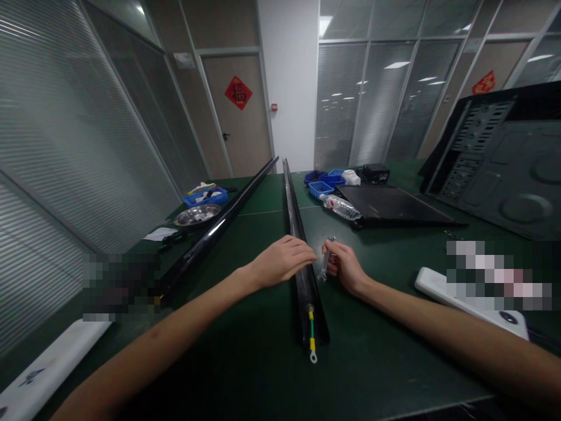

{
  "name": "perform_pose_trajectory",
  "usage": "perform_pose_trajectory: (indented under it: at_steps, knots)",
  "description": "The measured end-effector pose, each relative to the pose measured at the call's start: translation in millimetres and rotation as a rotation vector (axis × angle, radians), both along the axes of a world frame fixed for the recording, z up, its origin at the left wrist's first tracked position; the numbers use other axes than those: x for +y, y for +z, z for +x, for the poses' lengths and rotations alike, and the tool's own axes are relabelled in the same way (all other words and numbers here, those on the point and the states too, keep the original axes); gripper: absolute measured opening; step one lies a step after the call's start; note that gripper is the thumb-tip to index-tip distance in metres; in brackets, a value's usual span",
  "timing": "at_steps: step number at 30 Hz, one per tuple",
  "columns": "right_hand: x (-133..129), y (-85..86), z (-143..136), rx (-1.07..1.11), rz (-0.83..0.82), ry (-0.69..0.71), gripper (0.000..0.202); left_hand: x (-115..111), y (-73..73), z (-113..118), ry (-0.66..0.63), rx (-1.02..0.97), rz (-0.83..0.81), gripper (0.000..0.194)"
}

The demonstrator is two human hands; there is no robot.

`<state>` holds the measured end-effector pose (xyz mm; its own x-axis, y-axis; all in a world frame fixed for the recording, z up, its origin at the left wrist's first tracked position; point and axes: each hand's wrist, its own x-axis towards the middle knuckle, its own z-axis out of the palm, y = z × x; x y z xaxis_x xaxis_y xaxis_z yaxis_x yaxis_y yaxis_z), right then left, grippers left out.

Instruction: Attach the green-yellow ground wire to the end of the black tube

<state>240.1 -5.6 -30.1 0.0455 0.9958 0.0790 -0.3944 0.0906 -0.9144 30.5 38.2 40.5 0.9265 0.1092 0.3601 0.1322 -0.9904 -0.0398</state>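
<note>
A long black metal rail [291,210] runs away from me along the middle of the green table. My left hand [287,257] lies across it, fingers stretched out together. Just right of the rail, my right hand [344,266] is closed around a small silver wrench [326,260], held tilted with its ends showing above and below the fingers. From the rail's near end comes a short yellow-green wire [312,330] with a ring terminal [313,356], fixed at a bolt.
Another black rail [219,225] lies to the left, near a metal bowl [198,215] and blue tray [205,196]. Rightward are blue bins [321,188], a plastic bottle [340,207], a black panel [394,204], a large metal case [499,158] and a white device [468,301].
</note>
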Motion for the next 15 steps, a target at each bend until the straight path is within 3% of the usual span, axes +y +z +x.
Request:
perform_pose_trajectory:
  at_steps: [5, 9, 15]
  knots:
    - [-5, 3.2, 0, 0.022, 0.04, 0.017, 0.043, -27, -18.4, -11, 0.218, -0.23, -0.429, 0.019]
    - [-10, 2.8, -1, -0.092, 0.081, 0.043, 0.045, -45, -33.2, -15, 0.21, -0.166, -0.538, 0.02]
    - [-15, 2.9, -3, -0.28, 0.163, 0.12, 0.047, -47, -34.1, -14, 0.217, -0.089, -0.623, 0.018]
